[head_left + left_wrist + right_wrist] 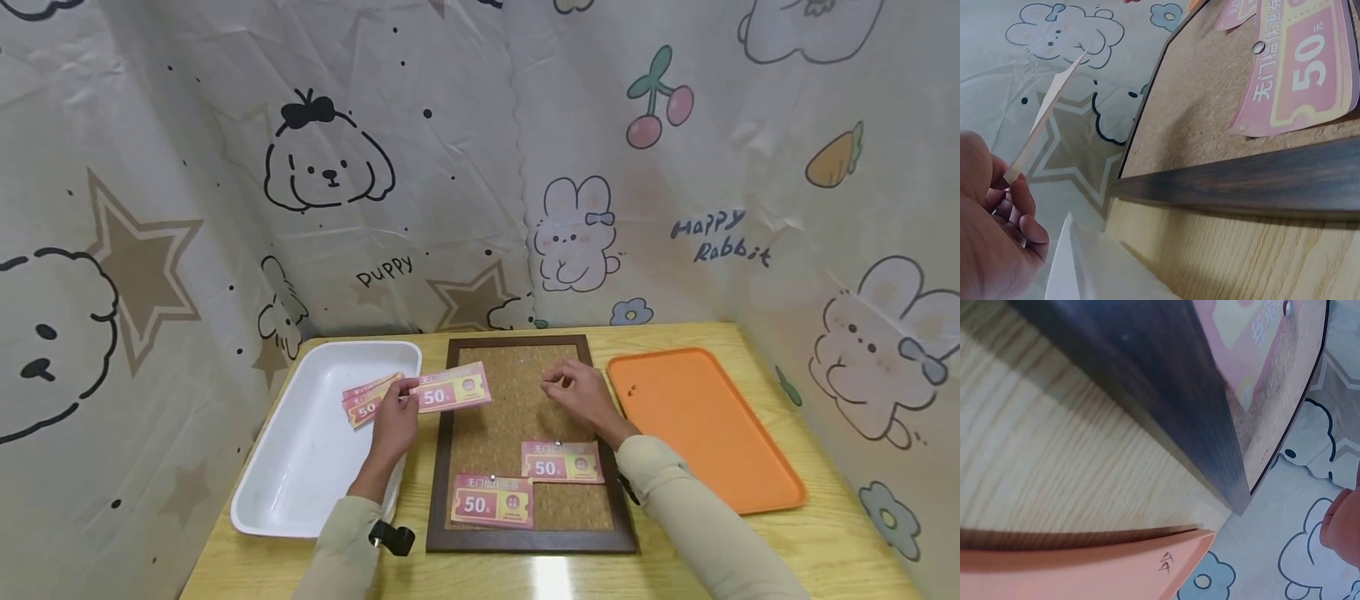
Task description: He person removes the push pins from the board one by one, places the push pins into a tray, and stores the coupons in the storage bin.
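My left hand (395, 421) pinches a pink and yellow coupon (453, 389) printed with 50, over the left frame edge of the corkboard (495, 417). Edge-on, the same slip (1047, 112) shows as thin paper in the left wrist view. Over the upper right part of the cork, my right hand (581, 393) has its thumb and forefinger together; I cannot tell whether something small is between them. Two similar coupons, one at lower left (491, 502) and one at right (562, 464), are fixed to the cork by silver pins (1259, 47) at their top edges.
A white tray (277, 467) on the left has more coupons (367, 407) in it, partly behind my left hand. On the right lies an orange tray (712, 433) with a few tiny dark bits (632, 390). Printed cloth (465, 167) hangs around the wooden table (675, 333).
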`<state>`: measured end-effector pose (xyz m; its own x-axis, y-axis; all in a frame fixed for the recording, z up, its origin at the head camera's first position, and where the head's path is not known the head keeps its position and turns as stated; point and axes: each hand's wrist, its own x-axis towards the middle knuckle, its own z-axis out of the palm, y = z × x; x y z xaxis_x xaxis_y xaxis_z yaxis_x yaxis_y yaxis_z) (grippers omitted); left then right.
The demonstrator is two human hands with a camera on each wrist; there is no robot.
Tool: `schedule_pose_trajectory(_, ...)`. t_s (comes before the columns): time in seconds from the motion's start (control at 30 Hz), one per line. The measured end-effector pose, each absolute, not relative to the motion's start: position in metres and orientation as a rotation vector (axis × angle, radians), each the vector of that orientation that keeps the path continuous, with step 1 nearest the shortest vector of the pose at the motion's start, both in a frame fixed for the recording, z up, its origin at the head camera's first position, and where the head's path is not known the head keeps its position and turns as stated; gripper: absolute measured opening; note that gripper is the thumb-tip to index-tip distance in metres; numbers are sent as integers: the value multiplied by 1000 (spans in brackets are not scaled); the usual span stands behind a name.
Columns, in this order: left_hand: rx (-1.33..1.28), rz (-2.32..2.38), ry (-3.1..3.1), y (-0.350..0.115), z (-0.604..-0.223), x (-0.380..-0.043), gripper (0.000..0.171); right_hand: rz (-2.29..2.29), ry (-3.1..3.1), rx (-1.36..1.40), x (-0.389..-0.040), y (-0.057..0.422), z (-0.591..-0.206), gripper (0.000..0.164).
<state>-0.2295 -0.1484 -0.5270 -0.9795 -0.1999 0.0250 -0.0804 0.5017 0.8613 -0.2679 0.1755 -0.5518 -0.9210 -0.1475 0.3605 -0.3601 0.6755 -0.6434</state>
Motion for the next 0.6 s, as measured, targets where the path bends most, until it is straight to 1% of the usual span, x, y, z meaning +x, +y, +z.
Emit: schedule_pose_trajectory(0.6, 309, -1531, -2609, -171, -534, -225, 31, 1065, -2603, 421, -259, 189, -554, 9)
